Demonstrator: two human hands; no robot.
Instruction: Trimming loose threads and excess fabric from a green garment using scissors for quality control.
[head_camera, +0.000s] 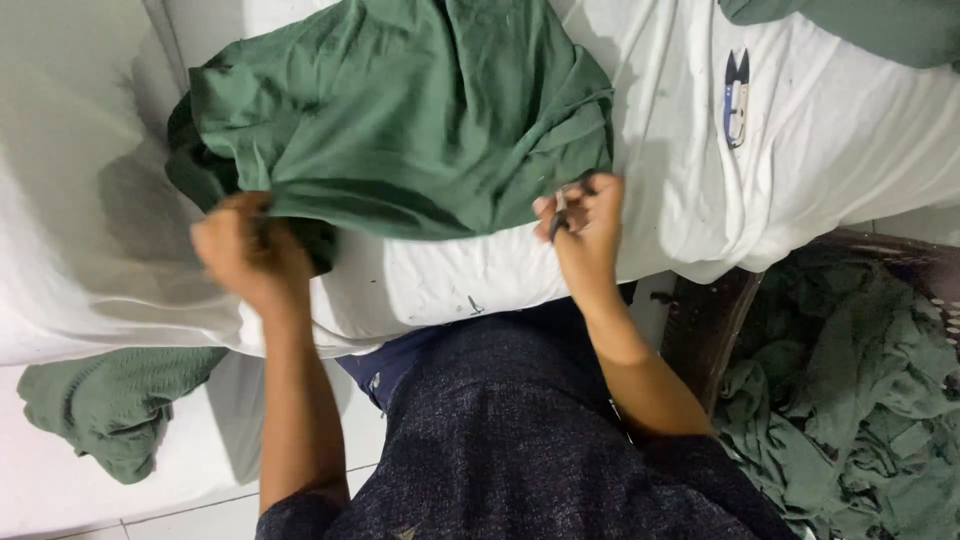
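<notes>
Left hand (250, 250) fingers pinch the crumpled green cotton garment (400, 110) hem; right hand (585, 215) fingers close on small thread snips (558, 215) beside that hem.

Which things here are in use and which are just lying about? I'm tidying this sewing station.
In use:
green garment, gripped at its edge by the left hand
small thread snips in the right hand
white cloth-covered table under the garment

Lying about:
spare blue-handled snips
green cloth on the floor
basket of green garments
</notes>
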